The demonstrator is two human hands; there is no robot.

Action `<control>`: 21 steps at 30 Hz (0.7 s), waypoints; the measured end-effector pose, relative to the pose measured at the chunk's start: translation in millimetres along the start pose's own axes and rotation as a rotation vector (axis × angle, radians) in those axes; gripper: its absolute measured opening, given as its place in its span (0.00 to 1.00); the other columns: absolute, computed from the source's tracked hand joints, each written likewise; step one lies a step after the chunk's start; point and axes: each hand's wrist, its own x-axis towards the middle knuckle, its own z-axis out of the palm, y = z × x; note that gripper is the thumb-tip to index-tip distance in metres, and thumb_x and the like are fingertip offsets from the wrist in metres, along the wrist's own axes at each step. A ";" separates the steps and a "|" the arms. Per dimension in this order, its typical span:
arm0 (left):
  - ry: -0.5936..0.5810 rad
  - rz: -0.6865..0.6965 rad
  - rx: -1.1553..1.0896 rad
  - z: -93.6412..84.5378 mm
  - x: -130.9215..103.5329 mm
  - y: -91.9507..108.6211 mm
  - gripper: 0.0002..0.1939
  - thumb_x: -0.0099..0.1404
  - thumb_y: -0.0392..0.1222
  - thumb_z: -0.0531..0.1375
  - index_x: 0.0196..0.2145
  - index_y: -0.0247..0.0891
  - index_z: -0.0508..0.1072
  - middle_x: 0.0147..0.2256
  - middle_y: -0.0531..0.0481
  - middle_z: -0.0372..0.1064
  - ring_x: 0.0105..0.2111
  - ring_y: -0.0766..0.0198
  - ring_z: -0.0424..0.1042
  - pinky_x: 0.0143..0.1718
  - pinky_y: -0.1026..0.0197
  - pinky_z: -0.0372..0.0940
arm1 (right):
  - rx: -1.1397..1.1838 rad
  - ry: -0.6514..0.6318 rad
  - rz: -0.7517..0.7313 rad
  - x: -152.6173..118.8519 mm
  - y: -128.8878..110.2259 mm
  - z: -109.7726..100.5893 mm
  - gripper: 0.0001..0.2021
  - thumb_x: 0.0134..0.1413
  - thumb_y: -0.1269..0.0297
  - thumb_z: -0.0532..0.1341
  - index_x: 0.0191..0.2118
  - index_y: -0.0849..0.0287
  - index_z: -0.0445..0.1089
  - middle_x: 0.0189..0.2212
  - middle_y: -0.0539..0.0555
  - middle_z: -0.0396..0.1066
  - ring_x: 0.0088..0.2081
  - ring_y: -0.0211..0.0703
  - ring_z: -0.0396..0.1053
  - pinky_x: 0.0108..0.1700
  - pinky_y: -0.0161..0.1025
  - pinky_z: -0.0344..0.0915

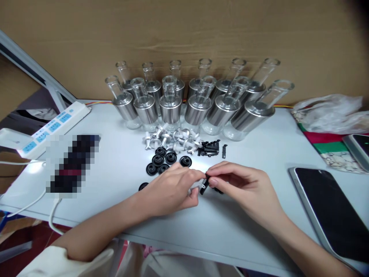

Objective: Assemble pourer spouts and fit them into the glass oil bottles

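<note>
My left hand [173,190] is closed round a small whitish-silver spout part [196,185] with a little looped end, mostly hidden by the fingers. Between the thumb and fingertips of my right hand [245,184] is a small black lever-like piece [204,186], held right against that looped end. Whether the two pieces are joined I cannot tell. Just beyond my hands lie round black caps [158,159], a heap of silver-and-white spout parts [178,140] and a pile of small black levers [211,148]. Another dark piece shows partly under my right hand.
Two rows of glass bottles with metal sleeves [170,109] stand before a cardboard wall [184,30]. On the left are a power strip [54,127], white cables and a pixelated dark object [72,165]. A phone [331,211] and a plastic bag [331,115] lie right.
</note>
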 end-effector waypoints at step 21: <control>0.073 0.065 0.124 -2.3 1.2 -0.8 0.12 0.66 0.32 0.52 0.48 0.36 0.59 0.25 0.56 0.73 0.20 0.69 0.67 0.30 0.62 0.60 | 0.161 -0.152 0.098 -2.5 0.1 0.0 0.07 0.46 0.71 0.67 0.34 0.57 0.77 0.27 0.50 0.75 0.28 0.36 0.72 0.33 0.32 0.71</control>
